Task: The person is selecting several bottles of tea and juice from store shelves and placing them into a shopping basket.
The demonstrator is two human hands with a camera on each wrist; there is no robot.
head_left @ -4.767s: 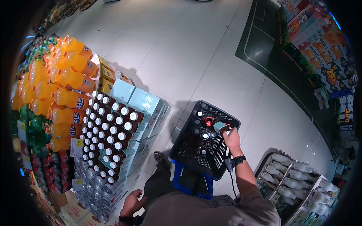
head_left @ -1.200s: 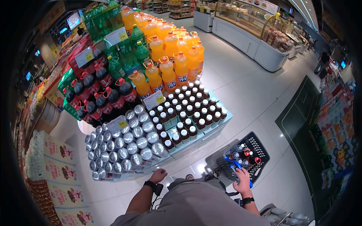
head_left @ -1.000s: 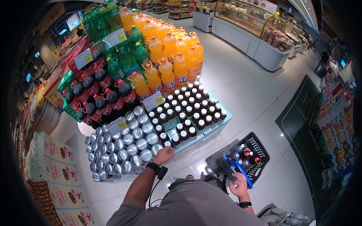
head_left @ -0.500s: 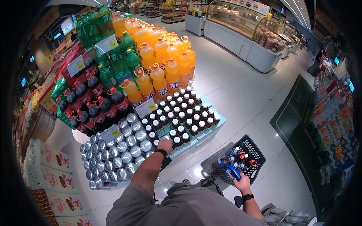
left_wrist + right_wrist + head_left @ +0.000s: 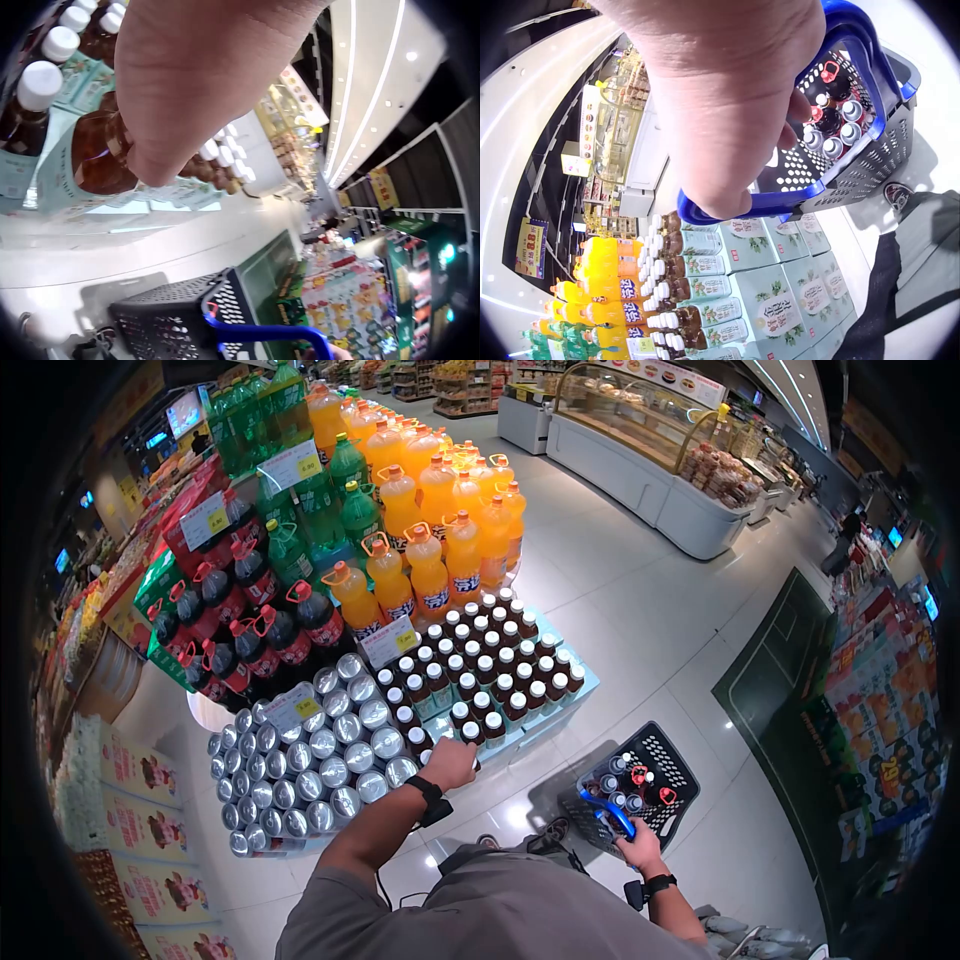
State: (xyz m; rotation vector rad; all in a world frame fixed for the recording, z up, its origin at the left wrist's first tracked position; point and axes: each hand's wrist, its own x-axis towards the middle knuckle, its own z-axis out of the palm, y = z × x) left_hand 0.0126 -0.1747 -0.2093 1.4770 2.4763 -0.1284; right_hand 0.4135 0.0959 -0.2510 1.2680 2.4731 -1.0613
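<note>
My left hand point(image 5: 449, 763) is at the near edge of the bottle display and grips a brown drink bottle point(image 5: 97, 157) with a pale green label. In the left wrist view the bottle leans, its top hidden behind the thumb; in the head view my hand covers most of it. Several like bottles point(image 5: 515, 670) with white caps stand just beyond. Low at my right side, my right hand point(image 5: 643, 844) grips the blue handle point(image 5: 859, 37) of a dark shopping basket point(image 5: 685, 785). Inside the basket are silver-topped cans point(image 5: 851, 133) and bottles with red carry rings point(image 5: 829, 72).
Silver-topped cans point(image 5: 320, 745) are packed left of the brown bottles. Behind rise cola bottles point(image 5: 255, 575), green soda bottles point(image 5: 350, 460) and orange soda bottles point(image 5: 430, 555). A bakery case point(image 5: 640, 450) stands at the back; stacked cartons point(image 5: 875, 740) line the right.
My right hand, earlier inside the basket with a pale-labelled bottle, now grips the blue handle. My left hand has reached to the display, taken a bottle and drawn slightly back toward me.
</note>
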